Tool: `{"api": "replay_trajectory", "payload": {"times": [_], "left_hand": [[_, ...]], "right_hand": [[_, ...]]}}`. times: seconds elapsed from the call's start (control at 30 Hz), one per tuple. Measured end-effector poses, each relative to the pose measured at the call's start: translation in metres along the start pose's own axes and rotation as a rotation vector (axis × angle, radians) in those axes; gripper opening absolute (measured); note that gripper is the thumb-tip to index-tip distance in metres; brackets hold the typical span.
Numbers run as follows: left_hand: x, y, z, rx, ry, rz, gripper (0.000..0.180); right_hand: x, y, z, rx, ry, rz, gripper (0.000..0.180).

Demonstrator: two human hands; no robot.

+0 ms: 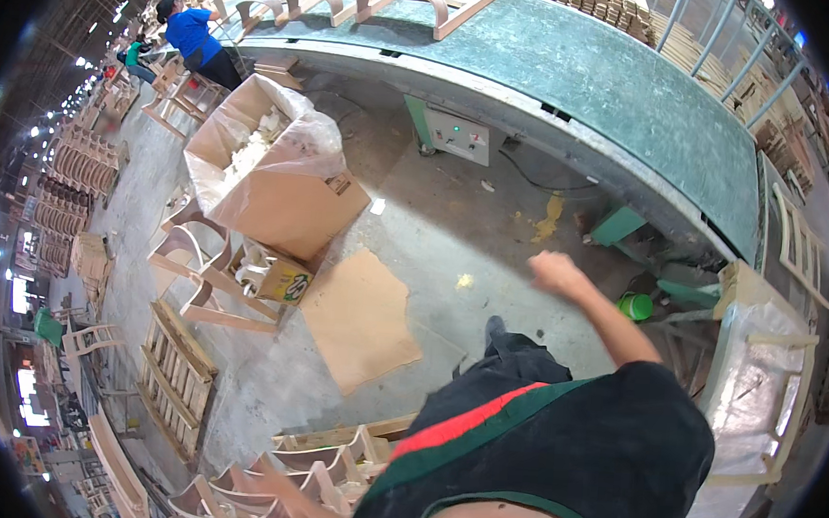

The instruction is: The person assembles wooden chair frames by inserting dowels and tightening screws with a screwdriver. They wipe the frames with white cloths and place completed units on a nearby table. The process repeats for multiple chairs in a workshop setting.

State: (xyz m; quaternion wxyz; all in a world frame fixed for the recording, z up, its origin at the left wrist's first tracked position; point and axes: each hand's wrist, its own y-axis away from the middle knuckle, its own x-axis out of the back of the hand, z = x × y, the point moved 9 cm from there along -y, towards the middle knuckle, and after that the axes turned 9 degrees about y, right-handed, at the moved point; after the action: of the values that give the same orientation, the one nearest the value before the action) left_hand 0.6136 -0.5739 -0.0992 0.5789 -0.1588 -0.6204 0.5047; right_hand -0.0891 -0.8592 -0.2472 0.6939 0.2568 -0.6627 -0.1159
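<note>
My right hand (556, 272) is out in front of my body, over the concrete floor, with its fingers curled into a loose fist. Nothing shows in it. Low on my left side, my left hand (266, 481) is over a group of curved wooden chair frames (326, 463). Blur hides its fingers, and I cannot tell whether it touches the wood. A flat piece of cardboard (358, 322) lies on the floor ahead of me, to the left.
A plastic-lined cardboard box (285, 204) stands ahead left, beside a wooden chair frame (209, 275) and a pallet (177, 377). The long green-topped conveyor table (577, 89) carries wooden frames. A wrapped stack (759, 375) is at right. A person in blue (195, 37) stands far left.
</note>
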Motion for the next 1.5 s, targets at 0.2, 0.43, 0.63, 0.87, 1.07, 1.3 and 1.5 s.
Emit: {"api": "replay_trajectory", "payload": {"times": [0.2,0.43,0.63,0.87,1.07,1.3,1.5], "left_hand": [[-0.218,-0.083,0.316,-0.115,0.462,-0.506,0.043],[-0.47,-0.113,0.555,0.139,0.999,-0.805,0.025],[-0.636,-0.11,0.759,-0.03,1.158,-1.02,0.02],[-0.715,-0.065,0.832,0.738,1.407,-1.324,0.026],[-0.758,-0.1,0.832,1.138,1.53,-1.203,0.036],[-0.734,-0.143,1.05,1.364,2.121,-1.431,0.07],[-0.61,-0.107,1.177,1.53,2.464,-1.468,0.11]], "right_hand": [[0.141,-0.1,0.005,0.272,-0.509,0.399,0.03],[0.354,-0.247,0.13,0.159,-0.546,0.794,0.026],[0.515,-0.517,0.236,-0.092,-0.387,0.915,0.039],[0.583,-0.826,0.333,-0.382,0.072,0.859,0.042],[0.631,-0.808,0.332,-0.197,-0.134,0.899,0.014],[0.805,-0.494,0.348,-0.038,0.056,1.269,0.015],[0.794,-0.133,0.352,-0.228,0.252,1.484,0.025]]}}
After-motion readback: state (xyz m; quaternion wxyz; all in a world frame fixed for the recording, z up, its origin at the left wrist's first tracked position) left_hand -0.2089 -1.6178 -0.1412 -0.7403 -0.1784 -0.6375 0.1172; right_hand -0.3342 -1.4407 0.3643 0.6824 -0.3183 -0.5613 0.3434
